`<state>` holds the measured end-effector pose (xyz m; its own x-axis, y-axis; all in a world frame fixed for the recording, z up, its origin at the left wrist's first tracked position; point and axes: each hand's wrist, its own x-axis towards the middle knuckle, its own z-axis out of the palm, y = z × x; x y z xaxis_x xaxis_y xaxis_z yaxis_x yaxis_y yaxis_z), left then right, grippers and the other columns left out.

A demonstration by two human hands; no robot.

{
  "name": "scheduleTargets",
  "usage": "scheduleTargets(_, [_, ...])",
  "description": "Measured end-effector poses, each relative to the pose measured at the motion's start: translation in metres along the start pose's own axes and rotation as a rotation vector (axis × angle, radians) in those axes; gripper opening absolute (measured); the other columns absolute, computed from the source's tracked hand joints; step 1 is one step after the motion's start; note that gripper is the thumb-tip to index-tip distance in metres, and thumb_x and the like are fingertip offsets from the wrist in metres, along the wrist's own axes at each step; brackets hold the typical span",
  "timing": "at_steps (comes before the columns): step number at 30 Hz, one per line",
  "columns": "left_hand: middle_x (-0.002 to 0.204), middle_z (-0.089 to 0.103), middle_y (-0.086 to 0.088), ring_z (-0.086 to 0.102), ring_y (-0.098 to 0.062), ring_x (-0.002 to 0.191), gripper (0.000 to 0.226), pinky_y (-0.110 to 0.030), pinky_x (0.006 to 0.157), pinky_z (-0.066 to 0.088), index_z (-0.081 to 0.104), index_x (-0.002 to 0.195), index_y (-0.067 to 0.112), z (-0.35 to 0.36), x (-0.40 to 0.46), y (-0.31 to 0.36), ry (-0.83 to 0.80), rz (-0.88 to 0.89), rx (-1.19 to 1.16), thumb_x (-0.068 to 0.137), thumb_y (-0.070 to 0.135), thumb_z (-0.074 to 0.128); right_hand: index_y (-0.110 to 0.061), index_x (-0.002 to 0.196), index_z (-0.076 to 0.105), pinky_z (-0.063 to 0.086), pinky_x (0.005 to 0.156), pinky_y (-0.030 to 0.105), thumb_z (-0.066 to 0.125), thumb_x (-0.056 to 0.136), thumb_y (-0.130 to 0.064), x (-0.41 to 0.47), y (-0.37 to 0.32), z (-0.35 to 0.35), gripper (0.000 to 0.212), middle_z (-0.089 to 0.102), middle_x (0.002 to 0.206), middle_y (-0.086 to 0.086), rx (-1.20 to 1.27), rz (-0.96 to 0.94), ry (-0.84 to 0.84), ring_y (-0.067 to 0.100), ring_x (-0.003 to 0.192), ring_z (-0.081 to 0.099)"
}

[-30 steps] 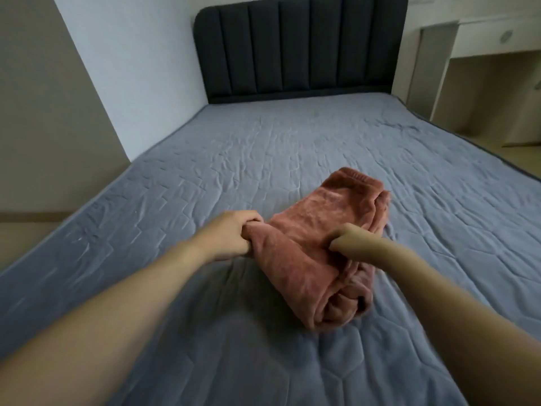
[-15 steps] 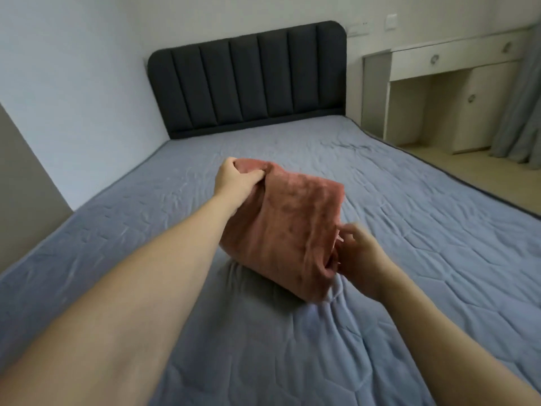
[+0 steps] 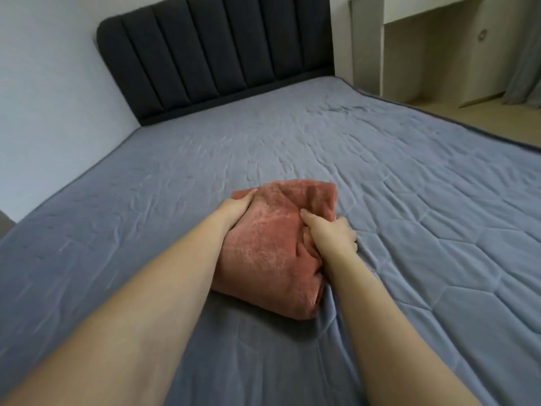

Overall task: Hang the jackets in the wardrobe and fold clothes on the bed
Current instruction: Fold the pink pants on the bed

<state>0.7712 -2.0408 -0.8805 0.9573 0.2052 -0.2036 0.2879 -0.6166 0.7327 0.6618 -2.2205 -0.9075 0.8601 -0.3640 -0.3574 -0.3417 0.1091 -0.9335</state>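
Head view, the only one we have. We see a folded rust-pink garment (image 3: 272, 247) lying on the bed (image 3: 409, 230), about midway between its left and right edges and toward the near end. It is a thick bundle, fleecy on top, with its folded layers showing at the near right corner. The cover under it is blue-grey, quilted and creased.

Left hand (image 3: 235, 208): it grips the far left edge of the garment, fingers wrapped over the fabric and tucked out of sight, thumb side up. The forearm runs along the bundle's left side, touching it.

Right hand (image 3: 330, 235): it holds the right side of the garment, thumb (image 3: 308, 219) lying on top of the fabric and pointing away from us, the other fingers curled down the side between cloth and cover. We cannot tell how deep they go under the bundle. Both hands are on the garment, and the bundle rests on the cover.

At the far end of the bed stands a dark padded headboard (image 3: 216, 51) with upright channels. A pale wall (image 3: 44, 83) runs along the bed's left edge. Beyond the far right corner we see a white desk unit (image 3: 369, 45), a curtain (image 3: 527, 68) at the frame edge, and beige floor (image 3: 483, 121).
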Motion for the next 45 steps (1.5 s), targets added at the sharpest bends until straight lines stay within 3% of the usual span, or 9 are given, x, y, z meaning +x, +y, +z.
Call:
scheduleTargets(4, [0.146,0.047,-0.008,0.047,-0.027,0.130,0.089,-0.030,0.097,0.033,0.048,0.142,0.021,0.004,0.018,-0.006,-0.084,0.014,0.031,0.075,0.080,0.049,-0.010,0.136,0.042,0.044,0.101,0.051,0.068,0.061,-0.043,0.012,-0.007,0.003,0.086,0.044,0.140,0.018,0.115,0.084,-0.129,0.039,0.119,0.051])
scheduleTargets(8, [0.129,0.062,-0.005,0.060,-0.023,0.114,0.108,-0.040,0.105,0.043,0.060,0.129,0.031,0.006,0.015,-0.010,-0.126,-0.018,-0.204,0.038,0.090,0.064,-0.007,0.108,0.064,0.057,0.077,0.037,0.069,0.071,-0.029,0.010,-0.009,-0.009,0.043,0.070,0.100,0.012,0.198,0.072,-0.193,0.026,0.084,0.069])
scheduleTargets(13, [0.099,0.071,-0.006,0.066,-0.015,0.078,0.086,-0.034,0.058,0.052,0.065,0.117,0.025,-0.008,-0.018,-0.007,-0.008,-0.089,-0.302,0.052,0.082,0.065,-0.014,0.114,0.065,0.056,0.084,0.035,0.083,0.059,-0.057,-0.023,-0.027,-0.005,0.072,0.072,0.102,0.003,0.207,0.018,-0.285,0.021,0.087,0.070])
scheduleTargets(19, [0.064,0.072,0.009,0.071,-0.013,0.057,0.085,-0.025,0.053,0.054,0.066,0.090,0.029,-0.111,-0.095,-0.029,0.119,-0.045,-0.505,0.028,0.086,0.073,-0.015,0.099,0.070,0.053,0.052,0.019,0.079,0.074,-0.039,-0.097,-0.072,0.031,0.036,0.074,0.078,-0.003,0.149,-0.143,-0.320,0.011,0.065,0.072])
scheduleTargets(23, [0.080,0.075,0.000,0.072,-0.017,0.075,0.065,-0.033,0.075,0.059,0.071,0.093,0.015,-0.232,-0.133,-0.032,0.293,-0.042,-0.630,0.048,0.061,0.082,-0.011,0.103,0.066,0.052,0.048,0.021,0.070,0.085,-0.031,-0.173,-0.136,0.093,0.027,0.074,0.079,0.001,0.065,-0.087,-0.452,0.015,0.066,0.072])
scheduleTargets(33, [0.078,0.074,0.000,0.072,-0.016,0.070,0.050,-0.028,0.065,0.058,0.071,0.083,0.014,-0.665,-0.306,0.045,0.693,-0.201,-0.800,0.055,0.053,0.085,0.005,0.125,0.055,0.048,0.080,0.037,0.049,0.100,-0.013,-0.450,-0.451,0.289,0.032,0.064,0.068,0.009,-0.195,0.078,-0.799,0.025,0.078,0.063])
scheduleTargets(40, [0.086,0.070,0.001,0.068,-0.023,0.080,0.053,-0.039,0.084,0.057,0.061,0.080,0.019,-0.932,-0.489,0.065,0.992,-0.377,-0.768,0.059,0.064,0.078,-0.007,0.112,0.061,0.045,0.039,0.015,0.062,0.092,-0.035,-0.698,-0.595,0.416,0.034,0.065,0.074,0.001,-0.208,0.031,-0.984,0.010,0.055,0.061])
scheduleTargets(43, [0.091,0.069,-0.001,0.068,-0.024,0.082,0.067,-0.039,0.083,0.057,0.065,0.105,0.014,-1.013,-0.561,0.048,1.096,-0.414,-0.762,0.061,0.063,0.077,-0.005,0.129,0.054,0.050,0.063,0.022,0.058,0.092,-0.046,-0.794,-0.613,0.466,0.055,0.067,0.108,0.009,-0.237,0.035,-1.126,0.015,0.075,0.061])
scheduleTargets(45, [0.093,0.069,-0.003,0.068,-0.025,0.082,0.072,-0.039,0.083,0.057,0.063,0.117,0.012,-1.057,-0.603,0.031,1.137,-0.395,-0.787,0.065,0.060,0.078,-0.003,0.128,0.055,0.049,0.050,0.015,0.057,0.094,-0.040,-0.847,-0.620,0.499,0.050,0.071,0.083,0.005,-0.242,0.014,-1.205,0.012,0.061,0.064])
